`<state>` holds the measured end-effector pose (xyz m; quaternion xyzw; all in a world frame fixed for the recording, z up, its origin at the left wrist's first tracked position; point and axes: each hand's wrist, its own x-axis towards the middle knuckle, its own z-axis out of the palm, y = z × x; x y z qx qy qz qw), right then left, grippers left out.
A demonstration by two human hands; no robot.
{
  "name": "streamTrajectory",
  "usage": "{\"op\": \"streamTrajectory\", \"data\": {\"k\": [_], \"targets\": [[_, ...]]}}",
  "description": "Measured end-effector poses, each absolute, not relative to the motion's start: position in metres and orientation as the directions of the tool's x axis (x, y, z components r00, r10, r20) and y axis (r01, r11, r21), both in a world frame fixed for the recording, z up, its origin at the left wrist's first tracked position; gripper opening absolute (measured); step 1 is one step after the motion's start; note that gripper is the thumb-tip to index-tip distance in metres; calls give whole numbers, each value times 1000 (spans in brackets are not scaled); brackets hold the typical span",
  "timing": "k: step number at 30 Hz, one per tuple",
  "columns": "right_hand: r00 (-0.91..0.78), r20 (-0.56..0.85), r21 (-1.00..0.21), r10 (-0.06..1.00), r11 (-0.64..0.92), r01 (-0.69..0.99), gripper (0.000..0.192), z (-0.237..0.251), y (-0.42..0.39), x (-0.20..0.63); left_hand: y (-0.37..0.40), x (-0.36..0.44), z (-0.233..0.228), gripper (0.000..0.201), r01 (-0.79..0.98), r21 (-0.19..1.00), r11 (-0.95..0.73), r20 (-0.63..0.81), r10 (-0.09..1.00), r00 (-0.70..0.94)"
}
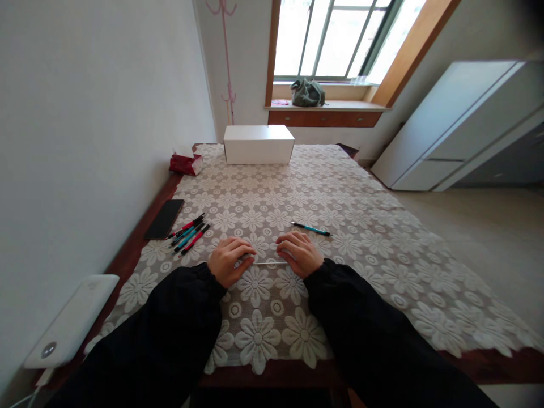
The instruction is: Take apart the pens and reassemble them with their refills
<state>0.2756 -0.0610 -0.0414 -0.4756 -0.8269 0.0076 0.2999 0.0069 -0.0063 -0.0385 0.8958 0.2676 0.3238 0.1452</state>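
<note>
Lace cloth (257, 340) lies under your L hand (227, 260) and R hand (301, 255). White box (259, 148) sits well beyond the grip; white device (76, 317) w/ cable is L of your L forearm. Red pack (183, 164) is far L beyond the grip, dark phone (165, 219) nearer, also L. None seem in your way; lone pen is the closest obstacle to R reach.

Progress, my est.: partway. Prob. done: pen bunch (187, 233) grouped L of grip, approx. parallel. Prob. remaining: lone pen (312, 229), apart, just beyond R hand, untouched; plus the piece in hand, not set down. Grip: both narrow, fingertips pinching thin pale rod (267, 263), which spans btwn your hands; exact type unclear.
</note>
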Motion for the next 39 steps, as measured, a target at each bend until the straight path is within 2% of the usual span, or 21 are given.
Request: {"op": "streamTrajectory", "data": {"k": [4, 10, 15, 27, 30, 33, 36, 39], "targets": [[-378, 515, -376, 769, 599, 707, 16, -32, -72, 256, -11, 9, -36, 16, 305, 492, -815, 508, 554, 660], [-478, 540, -351, 693, 701, 620, 18, -28, -80, 242, -23, 16, -34, 17, 248, 640, -727, 432, 608, 666], [-508, 544, -336, 668, 728, 597, 19, -28, -80, 240, -28, 17, -30, 13, 245, 656, -714, 426, 618, 661], [-413, 609, -438, 678, 721, 537, 12, -34, -80, 236, -29, 18, -29, 7, 190, 650, -736, 494, 599, 630], [-374, 586, -463, 719, 676, 574, 8, -33, -78, 241, -29, 18, -27, 4, 187, 647, -739, 506, 600, 619], [-256, 551, -469, 794, 549, 692, 8, -34, -72, 255, -29, 18, -25, 4, 212, 638, -740, 512, 614, 600], [-215, 485, -378, 848, 425, 822, 15, -40, -63, 275, -28, 18, -25, 4, 242, 630, -738, 515, 630, 582], [-207, 422, -285, 883, 346, 894, 12, -48, -56, 289, -27, 17, -26, 4, 258, 630, -732, 517, 644, 564]]}}
